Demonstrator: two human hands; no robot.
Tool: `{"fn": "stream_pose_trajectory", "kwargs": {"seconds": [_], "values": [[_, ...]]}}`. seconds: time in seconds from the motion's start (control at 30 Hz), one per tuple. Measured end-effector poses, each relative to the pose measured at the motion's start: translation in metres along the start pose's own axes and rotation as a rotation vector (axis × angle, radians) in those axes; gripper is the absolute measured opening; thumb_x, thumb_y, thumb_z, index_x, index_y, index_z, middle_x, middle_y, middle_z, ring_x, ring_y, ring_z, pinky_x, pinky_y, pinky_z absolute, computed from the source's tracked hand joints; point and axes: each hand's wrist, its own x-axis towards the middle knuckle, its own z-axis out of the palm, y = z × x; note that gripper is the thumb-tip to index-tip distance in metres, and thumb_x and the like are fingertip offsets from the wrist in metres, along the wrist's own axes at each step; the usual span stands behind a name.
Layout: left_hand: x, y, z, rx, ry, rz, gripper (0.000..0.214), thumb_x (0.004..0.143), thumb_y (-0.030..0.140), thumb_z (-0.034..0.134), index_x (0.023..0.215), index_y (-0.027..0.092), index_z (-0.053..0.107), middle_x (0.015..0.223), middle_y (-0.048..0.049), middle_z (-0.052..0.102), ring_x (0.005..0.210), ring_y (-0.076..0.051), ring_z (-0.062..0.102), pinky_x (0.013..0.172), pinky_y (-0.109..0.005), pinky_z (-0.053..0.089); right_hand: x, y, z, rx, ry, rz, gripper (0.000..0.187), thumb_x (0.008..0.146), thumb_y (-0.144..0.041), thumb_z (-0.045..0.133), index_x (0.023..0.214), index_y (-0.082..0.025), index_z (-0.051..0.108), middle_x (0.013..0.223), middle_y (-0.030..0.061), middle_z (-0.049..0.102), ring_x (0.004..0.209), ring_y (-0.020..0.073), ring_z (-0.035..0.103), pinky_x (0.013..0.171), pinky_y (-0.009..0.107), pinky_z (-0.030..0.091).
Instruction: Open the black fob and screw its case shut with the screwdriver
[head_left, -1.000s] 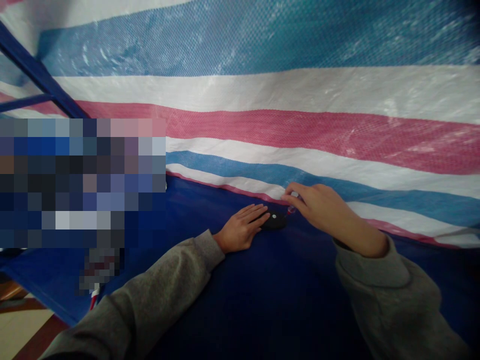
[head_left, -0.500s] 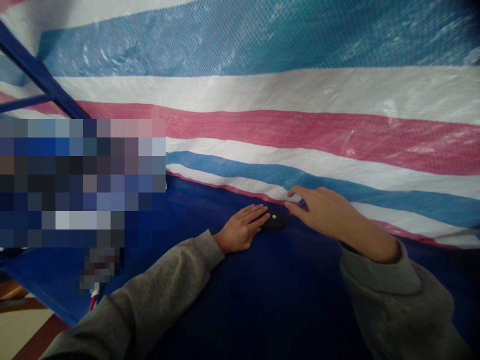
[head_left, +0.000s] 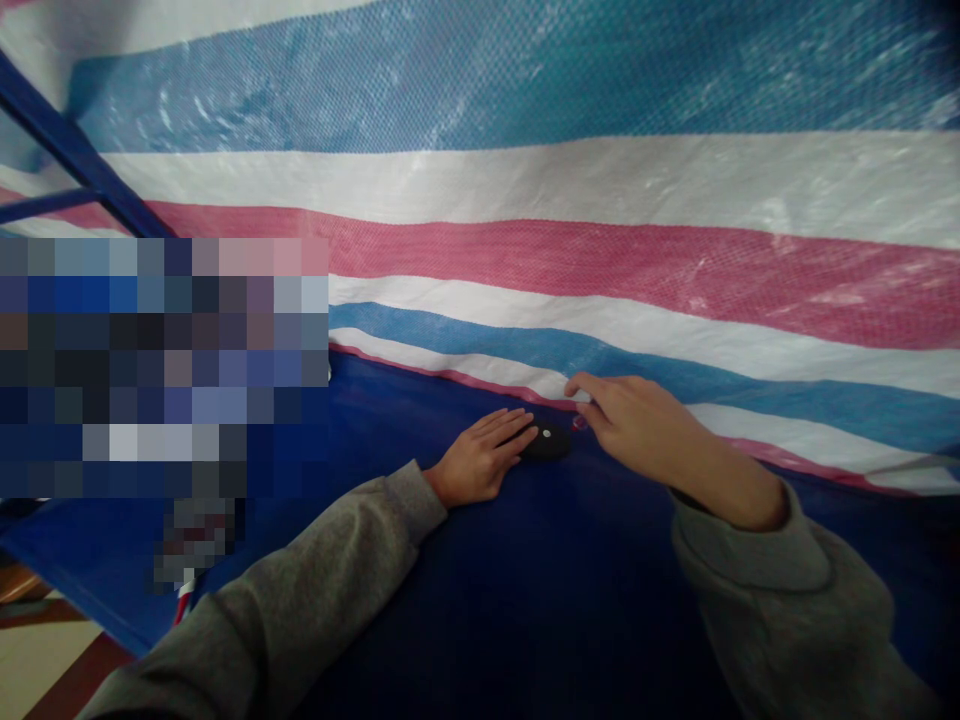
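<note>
My left hand [head_left: 480, 460] lies flat and open on a dark blue sheet [head_left: 525, 580], its fingertips against a small black oval object [head_left: 546, 441] with a white dot on top. My right hand [head_left: 645, 425] rests just right of that object, at the red hem of a striped tarp [head_left: 600, 270]. Its index finger points left along the hem and the other fingers are curled under. A tiny red bit [head_left: 579, 424] shows beneath its fingertips; I cannot make out what it is. Both arms wear grey sleeves.
The red, white and blue striped tarp rises like a wall behind the hands. A blue metal frame bar [head_left: 75, 150] crosses the upper left. A blurred patch covers the left middle. Floor [head_left: 45, 660] shows at the bottom left, past the sheet's edge.
My right hand lowered from holding a small pale and red piece above the hem to resting against the hem. My left hand and the black object stayed put.
</note>
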Motion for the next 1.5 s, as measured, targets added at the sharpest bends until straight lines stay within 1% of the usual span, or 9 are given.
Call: {"fn": "stream_pose_trajectory", "kwargs": {"seconds": [0.2, 0.4, 0.53, 0.67, 0.77, 1.03, 1.27, 1.37, 1.5], "values": [[-0.0003, -0.0003, 0.0009, -0.014, 0.01, -0.001, 0.05, 0.094, 0.017, 0.045, 0.144, 0.017, 0.038, 0.146, -0.0132, 0.046, 0.141, -0.025, 0.036, 0.115, -0.05, 0.037, -0.0014, -0.0048, 0.0, -0.086, -0.02, 0.018, 0.032, 0.096, -0.03, 0.035, 0.107, -0.022, 0.063, 0.086, 0.0091, 0.074, 0.082, 0.0263, 0.07, 0.069, 0.034, 0.042], [-0.0006, -0.0009, 0.0013, -0.01, 0.0, -0.009, 0.049, 0.094, 0.017, 0.046, 0.143, 0.014, 0.04, 0.146, -0.0139, 0.046, 0.142, -0.024, 0.035, 0.116, -0.048, 0.035, 0.0004, -0.0043, -0.0008, -0.199, 0.009, 0.071, 0.038, 0.098, -0.033, 0.03, 0.094, -0.02, 0.066, 0.086, 0.0111, 0.074, 0.077, 0.026, 0.069, 0.064, 0.033, 0.037], [0.0, 0.0, -0.0001, -0.008, 0.0, -0.014, 0.049, 0.094, 0.017, 0.045, 0.143, 0.015, 0.04, 0.145, -0.0132, 0.047, 0.141, -0.024, 0.037, 0.116, -0.049, 0.036, -0.0011, -0.0062, -0.003, -0.2, 0.004, 0.11, 0.039, 0.098, -0.036, 0.029, 0.094, -0.019, 0.065, 0.082, 0.0114, 0.073, 0.074, 0.0265, 0.069, 0.06, 0.033, 0.035], [0.0002, 0.0004, -0.0007, -0.012, 0.009, -0.011, 0.048, 0.094, 0.017, 0.045, 0.142, 0.015, 0.04, 0.145, -0.0139, 0.048, 0.141, -0.024, 0.037, 0.115, -0.048, 0.036, -0.0035, -0.0102, -0.0054, -0.14, 0.018, 0.117, 0.024, 0.09, -0.025, 0.038, 0.09, -0.02, 0.061, 0.088, 0.0085, 0.072, 0.08, 0.0253, 0.068, 0.062, 0.032, 0.036], [-0.0001, 0.0003, -0.0004, -0.014, 0.0, -0.015, 0.049, 0.094, 0.017, 0.046, 0.143, 0.015, 0.04, 0.145, -0.0142, 0.047, 0.141, -0.024, 0.036, 0.116, -0.048, 0.036, -0.0033, -0.0081, -0.0058, -0.093, 0.042, 0.074, 0.022, 0.086, -0.016, 0.039, 0.086, -0.019, 0.061, 0.093, 0.0074, 0.072, 0.085, 0.0236, 0.068, 0.066, 0.032, 0.037], [-0.0005, -0.0001, 0.0, -0.013, -0.001, -0.01, 0.05, 0.094, 0.018, 0.045, 0.144, 0.017, 0.038, 0.146, -0.013, 0.046, 0.142, -0.024, 0.036, 0.115, -0.05, 0.036, -0.0015, -0.0019, -0.0016, -0.104, 0.04, 0.029, 0.031, 0.094, -0.03, 0.037, 0.104, -0.022, 0.066, 0.08, 0.008, 0.074, 0.076, 0.0247, 0.068, 0.064, 0.033, 0.038], [-0.0002, 0.0002, 0.0003, 0.003, 0.005, -0.007, 0.048, 0.094, 0.017, 0.046, 0.141, 0.014, 0.042, 0.145, -0.0134, 0.047, 0.141, -0.023, 0.036, 0.116, -0.047, 0.035, 0.0007, -0.0055, -0.0011, -0.112, 0.015, 0.06, 0.042, 0.097, -0.044, 0.032, 0.103, -0.02, 0.067, 0.082, 0.0108, 0.074, 0.076, 0.0258, 0.069, 0.065, 0.033, 0.04], [0.0001, 0.0005, -0.0006, 0.003, 0.008, -0.006, 0.048, 0.094, 0.017, 0.046, 0.141, 0.013, 0.042, 0.145, -0.0137, 0.048, 0.141, -0.024, 0.036, 0.116, -0.047, 0.035, 0.0005, -0.0064, -0.0011, -0.101, 0.036, 0.075, 0.037, 0.096, -0.038, 0.035, 0.105, -0.019, 0.065, 0.084, 0.0112, 0.074, 0.079, 0.027, 0.07, 0.066, 0.034, 0.042], [0.0002, 0.0008, -0.0014, -0.003, 0.011, -0.007, 0.048, 0.094, 0.017, 0.046, 0.142, 0.014, 0.041, 0.145, -0.0139, 0.048, 0.141, -0.024, 0.036, 0.116, -0.048, 0.036, 0.0011, -0.0061, -0.0007, -0.058, 0.053, 0.024, 0.032, 0.092, -0.024, 0.038, 0.109, -0.019, 0.064, 0.094, 0.0106, 0.075, 0.087, 0.0251, 0.07, 0.071, 0.033, 0.043]]}}
